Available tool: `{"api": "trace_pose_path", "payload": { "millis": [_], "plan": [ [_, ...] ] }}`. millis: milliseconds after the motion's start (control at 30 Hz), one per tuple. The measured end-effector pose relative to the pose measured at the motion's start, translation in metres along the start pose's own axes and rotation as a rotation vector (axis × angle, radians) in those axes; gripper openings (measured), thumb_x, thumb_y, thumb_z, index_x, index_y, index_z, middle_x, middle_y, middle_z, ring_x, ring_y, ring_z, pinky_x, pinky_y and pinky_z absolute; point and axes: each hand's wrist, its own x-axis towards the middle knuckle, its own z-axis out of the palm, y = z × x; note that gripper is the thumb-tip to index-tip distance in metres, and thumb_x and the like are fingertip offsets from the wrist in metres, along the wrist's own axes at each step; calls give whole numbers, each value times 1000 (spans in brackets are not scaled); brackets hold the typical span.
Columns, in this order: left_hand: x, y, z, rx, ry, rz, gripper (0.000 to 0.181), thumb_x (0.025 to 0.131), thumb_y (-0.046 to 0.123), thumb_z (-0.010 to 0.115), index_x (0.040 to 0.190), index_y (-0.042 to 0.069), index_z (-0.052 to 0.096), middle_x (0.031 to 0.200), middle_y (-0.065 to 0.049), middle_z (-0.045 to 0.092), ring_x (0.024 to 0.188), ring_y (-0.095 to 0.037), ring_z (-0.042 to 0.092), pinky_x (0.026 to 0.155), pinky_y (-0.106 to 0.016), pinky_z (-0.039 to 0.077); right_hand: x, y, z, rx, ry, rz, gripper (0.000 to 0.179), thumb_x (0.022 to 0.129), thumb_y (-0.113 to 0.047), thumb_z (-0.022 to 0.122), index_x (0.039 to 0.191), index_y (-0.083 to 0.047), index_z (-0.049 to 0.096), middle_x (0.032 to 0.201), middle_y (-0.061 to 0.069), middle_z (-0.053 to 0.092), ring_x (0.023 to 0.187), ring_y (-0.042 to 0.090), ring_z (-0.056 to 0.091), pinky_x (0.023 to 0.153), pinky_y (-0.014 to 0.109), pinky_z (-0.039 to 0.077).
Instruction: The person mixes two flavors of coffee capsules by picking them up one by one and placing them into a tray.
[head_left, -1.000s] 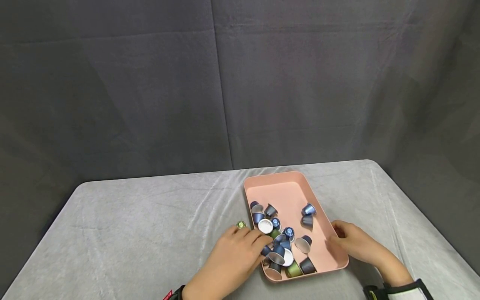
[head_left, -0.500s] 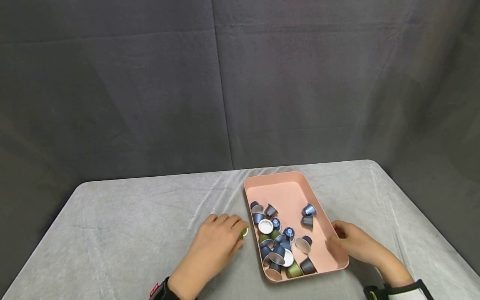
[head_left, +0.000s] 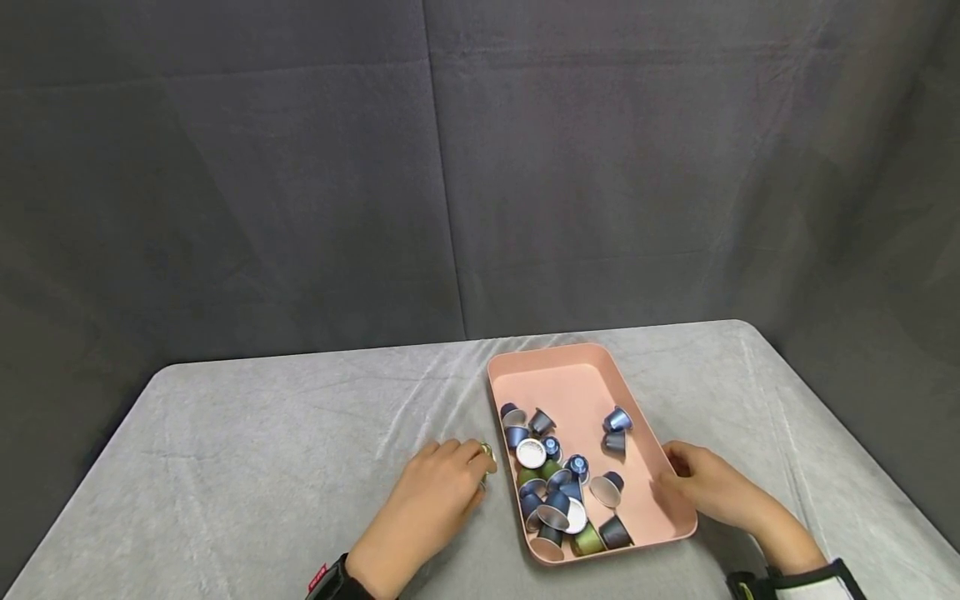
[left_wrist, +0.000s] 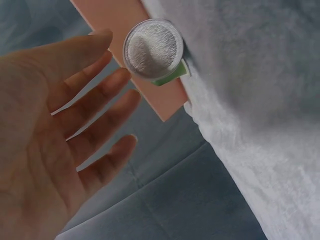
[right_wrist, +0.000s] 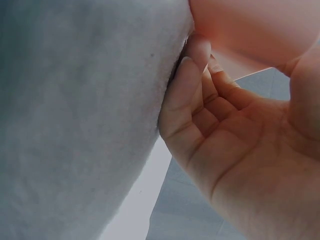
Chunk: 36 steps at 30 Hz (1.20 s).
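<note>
In the head view my left hand (head_left: 442, 483) is on the cloth, left of a pink tray (head_left: 562, 375). By its fingertips is a green coffee capsule (head_left: 487, 450). The left wrist view has the fingers apart and loosely bent, with a capsule's silver foil lid (left_wrist: 152, 50) just beyond the fingertips and a green capsule (left_wrist: 172, 75) partly hidden behind it. My right hand (head_left: 712, 487) holds the tray's right side near the front corner, thumb at the wall and fingers curled in at the lower edge. Several blue, green and dark capsules (head_left: 555, 508) lie in the tray.
A grey-white cloth (head_left: 300, 467) covers the table, with a dark grey curtain (head_left: 300, 183) behind it. In the tray, most capsules crowd the left and front, and two blue ones (head_left: 617, 429) lie by the right wall.
My left hand has moved left from over the tray to the cloth beside it, at the green capsule. A green capsule now shows at the tray's left side. The right hand and tray stay put.
</note>
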Motion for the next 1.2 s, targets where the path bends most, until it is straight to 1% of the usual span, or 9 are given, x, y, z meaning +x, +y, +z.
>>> {"api": "trace_pose_path", "payload": {
  "millis": [133, 300, 400, 533, 633, 700, 900, 1067, 1200],
  "plan": [
    [-1, 1, 6, -38, -3, 7, 21, 73, 16, 76, 90, 15, 65, 89, 5, 58, 76, -14, 57, 65, -30, 45, 0, 0, 0, 3, -2, 5, 27, 87, -9, 56, 107, 8, 57, 88, 8, 61, 79, 19, 54, 67, 32, 46],
    [-2, 3, 12, -44, -3, 25, 21, 71, 14, 76, 89, 14, 65, 88, 4, 56, 74, -15, 56, 64, -30, 45, 1, 1, 0, -7, 7, 4, 26, 86, -9, 57, 106, 8, 57, 88, 8, 61, 78, 19, 54, 66, 32, 46],
    [-3, 4, 15, -43, -6, 23, 19, 73, 14, 75, 90, 14, 65, 90, 4, 56, 73, -15, 55, 63, -29, 45, 1, 0, 1, -18, 19, 2, 26, 86, -9, 57, 106, 8, 58, 87, 7, 61, 78, 18, 54, 66, 32, 46],
    [-3, 6, 17, -48, 0, 15, 12, 78, 13, 69, 89, 15, 65, 89, 4, 54, 70, -14, 55, 60, -28, 45, 0, -1, 1, -11, 20, -13, 26, 86, -9, 57, 105, 8, 58, 86, 7, 60, 77, 18, 54, 64, 30, 45],
    [-3, 7, 18, -47, -2, 12, 8, 79, 12, 66, 86, 16, 64, 86, 4, 53, 68, -13, 55, 58, -27, 45, -1, -1, 0, -10, 21, -16, 24, 86, -8, 56, 105, 8, 58, 84, 7, 60, 76, 18, 53, 63, 30, 45],
    [-3, 8, 18, -40, -10, 13, 9, 78, 12, 66, 85, 17, 64, 85, 4, 54, 67, -12, 55, 58, -27, 44, -1, -1, 1, -17, 23, -10, 24, 86, -9, 56, 105, 7, 58, 84, 7, 59, 75, 18, 53, 63, 30, 44],
    [-2, 6, 18, -15, -47, 20, 14, 73, 19, 75, 82, 23, 66, 83, 6, 55, 67, -13, 55, 57, -25, 39, 0, -1, 2, -21, 20, -12, 23, 86, -8, 57, 104, 6, 58, 83, 6, 59, 75, 18, 52, 63, 30, 44],
    [1, 8, 17, -65, -52, 15, 14, 73, 19, 76, 84, 23, 68, 83, 6, 53, 70, -12, 55, 60, -26, 43, 0, -1, 2, -11, 16, -12, 23, 86, -8, 56, 104, 7, 58, 83, 7, 59, 75, 18, 52, 63, 30, 44],
    [5, 9, 11, -111, -43, 12, 16, 75, 16, 76, 88, 20, 68, 85, 5, 53, 74, -11, 56, 62, -26, 46, 0, -2, 1, 6, 10, -13, 24, 86, -9, 56, 105, 7, 58, 83, 7, 58, 75, 18, 52, 62, 30, 44]
  ]
}}
